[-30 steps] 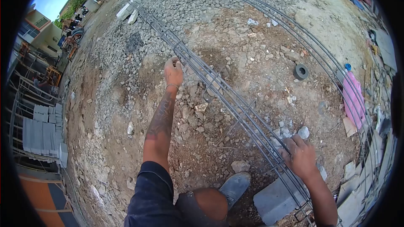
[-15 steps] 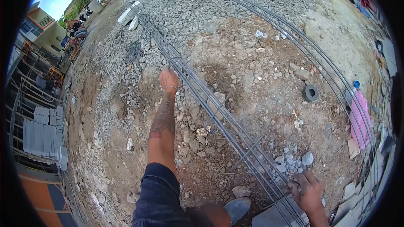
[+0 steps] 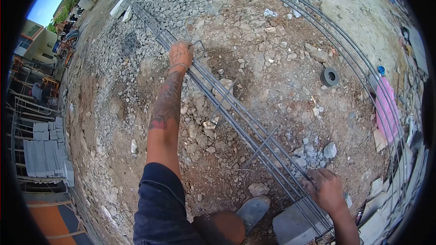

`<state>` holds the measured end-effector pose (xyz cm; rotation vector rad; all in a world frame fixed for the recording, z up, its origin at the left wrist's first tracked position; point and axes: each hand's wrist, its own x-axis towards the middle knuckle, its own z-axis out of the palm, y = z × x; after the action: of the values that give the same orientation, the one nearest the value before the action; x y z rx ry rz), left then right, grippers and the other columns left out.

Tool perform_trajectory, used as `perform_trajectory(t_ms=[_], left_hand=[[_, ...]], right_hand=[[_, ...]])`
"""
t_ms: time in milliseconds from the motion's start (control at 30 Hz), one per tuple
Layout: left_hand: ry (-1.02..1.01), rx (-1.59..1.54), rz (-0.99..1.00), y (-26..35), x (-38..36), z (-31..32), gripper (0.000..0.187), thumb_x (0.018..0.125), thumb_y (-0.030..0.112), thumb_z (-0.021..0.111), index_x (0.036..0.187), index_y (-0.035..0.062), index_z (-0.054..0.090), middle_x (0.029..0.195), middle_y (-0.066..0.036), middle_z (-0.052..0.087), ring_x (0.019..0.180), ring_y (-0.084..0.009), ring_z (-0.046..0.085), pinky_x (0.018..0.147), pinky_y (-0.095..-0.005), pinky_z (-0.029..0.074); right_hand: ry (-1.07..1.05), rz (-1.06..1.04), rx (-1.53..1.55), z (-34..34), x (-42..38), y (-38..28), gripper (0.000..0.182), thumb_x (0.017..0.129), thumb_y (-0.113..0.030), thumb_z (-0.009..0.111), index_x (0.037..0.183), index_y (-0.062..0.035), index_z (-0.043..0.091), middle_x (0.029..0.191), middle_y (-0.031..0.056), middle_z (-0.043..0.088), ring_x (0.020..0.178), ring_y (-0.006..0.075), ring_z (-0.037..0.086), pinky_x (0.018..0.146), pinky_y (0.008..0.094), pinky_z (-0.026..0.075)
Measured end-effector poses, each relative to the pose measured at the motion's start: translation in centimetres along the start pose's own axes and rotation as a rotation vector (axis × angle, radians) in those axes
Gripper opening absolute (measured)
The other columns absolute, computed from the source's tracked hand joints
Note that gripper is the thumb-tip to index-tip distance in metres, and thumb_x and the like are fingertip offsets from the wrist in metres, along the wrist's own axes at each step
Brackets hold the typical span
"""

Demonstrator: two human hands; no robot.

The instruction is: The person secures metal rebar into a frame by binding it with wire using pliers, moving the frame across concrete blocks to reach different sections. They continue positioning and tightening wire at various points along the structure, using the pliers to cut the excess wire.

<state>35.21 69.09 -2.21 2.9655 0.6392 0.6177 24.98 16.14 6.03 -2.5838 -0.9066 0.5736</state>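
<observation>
Out here it's rough, rubbly earth (image 3: 204, 154) under daylight, grey gravel (image 3: 190, 0) spreading across the far side, and a building (image 3: 43, 43) off at the upper left. In at the hands: my left hand (image 3: 180, 55) is closed narrow over the rebar cage (image 3: 247, 138), partway along, a bent steel end poking out beside the fingers. My right hand (image 3: 326, 189) has its fingers curled in on the outer bar, near the close end. And the cage runs slantwise, far end at the pale blocks (image 3: 120, 8), close end over a concrete block (image 3: 297, 224), with a shoe (image 3: 253, 211) just beside that. Cross ties sit askew between the hands! Rightward, a dark ring (image 3: 329, 76) lies on the dirt, long curved bars (image 3: 347, 43) sweep past, and there's pink sheeting (image 3: 386, 109). Far left, stacked grey blocks (image 3: 43, 156) above an orange panel (image 3: 47, 220).
</observation>
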Motion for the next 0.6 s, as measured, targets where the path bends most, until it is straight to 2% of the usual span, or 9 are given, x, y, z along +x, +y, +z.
perform_trajectory(t_ms=[100,167,233,300,367,433,533,600], left_hand=[[0.012,-0.028,-0.003,0.6,-0.8,-0.7,0.021,0.074,0.022,0.066,0.089,0.0072,0.067,0.093,-0.015,0.059,0.089,-0.0348,0.054,0.078,-0.0418,0.043],[0.453,0.005,0.129,2.9,-2.6,-2.5,0.026,0.074,0.022,0.067,0.093,0.0056,0.064,0.095,-0.015,0.056,0.086,-0.0338,0.052,0.077,-0.0406,0.042],[0.371,-0.047,-0.142,5.2,-6.7,-4.8,0.038,0.075,0.027,0.067,0.102,0.0006,0.059,0.1,-0.018,0.054,0.093,-0.0313,0.051,0.076,-0.0378,0.042],[0.24,-0.329,-0.533,6.4,-11.2,-4.8,0.04,0.079,0.032,0.065,0.098,-0.0016,0.056,0.097,-0.015,0.055,0.09,-0.0247,0.053,0.074,-0.037,0.042],[-0.302,-1.032,-1.011,7.8,-14.0,-4.9,0.037,0.084,0.035,0.06,0.095,0.0007,0.055,0.094,-0.01,0.055,0.083,-0.019,0.054,0.073,-0.0351,0.043],[-0.325,-1.595,-0.961,8.3,-15.2,-3.9,0.031,0.088,0.035,0.056,0.093,0.0038,0.055,0.089,-0.007,0.057,0.076,-0.0163,0.055,0.07,-0.0321,0.044],[-0.292,-1.613,-1.018,8.7,-14.7,-4.1,0.025,0.089,0.03,0.057,0.091,0.0053,0.055,0.082,-0.004,0.057,0.073,-0.015,0.055,0.067,-0.0287,0.045],[-0.288,-1.634,-1.03,8.8,-14.8,-4.6,0.024,0.088,0.029,0.058,0.089,0.0053,0.054,0.077,-0.003,0.055,0.07,-0.0141,0.054,0.064,-0.0277,0.046]], right_hand=[[0.012,-0.037,0.01,0.4,0.2,0.2,0.019,0.073,-0.018,0.066,0.087,-0.0066,0.061,0.078,0.0088,0.059,0.074,0.0284,0.06,0.062,0.0384,0.048],[0.022,-0.023,-0.001,0.6,0.4,0.0,0.019,0.073,-0.018,0.066,0.087,-0.0063,0.061,0.077,0.0091,0.059,0.073,0.0281,0.06,0.061,0.0383,0.048],[0.043,-0.053,0.004,1.2,1.1,-0.1,0.02,0.074,-0.019,0.065,0.088,-0.0064,0.061,0.078,0.01,0.059,0.073,0.0284,0.061,0.061,0.0389,0.048],[0.087,-0.023,0.001,1.7,2.3,-0.8,0.021,0.075,-0.021,0.064,0.09,-0.0062,0.061,0.077,0.0112,0.06,0.072,0.0294,0.061,0.061,0.04,0.048],[0.076,-0.046,0.03,2.8,4.0,-1.0,0.022,0.076,-0.021,0.063,0.091,-0.0059,0.06,0.077,0.013,0.06,0.072,0.0305,0.061,0.061,0.0408,0.048],[0.059,-0.078,0.053,3.3,5.4,-1.4,0.022,0.077,-0.021,0.063,0.092,-0.0055,0.06,0.077,0.0147,0.061,0.072,0.0317,0.061,0.062,0.0417,0.048],[-0.029,-0.026,0.016,3.6,6.0,-1.6,0.022,0.077,-0.02,0.062,0.092,-0.0047,0.059,0.075,0.0171,0.061,0.07,0.0345,0.06,0.063,0.0432,0.048],[0.095,-0.024,0.067,4.3,5.9,-1.0,0.019,0.075,-0.016,0.062,0.09,-0.0045,0.059,0.07,0.02,0.06,0.069,0.0388,0.058,0.063,0.0464,0.045]])
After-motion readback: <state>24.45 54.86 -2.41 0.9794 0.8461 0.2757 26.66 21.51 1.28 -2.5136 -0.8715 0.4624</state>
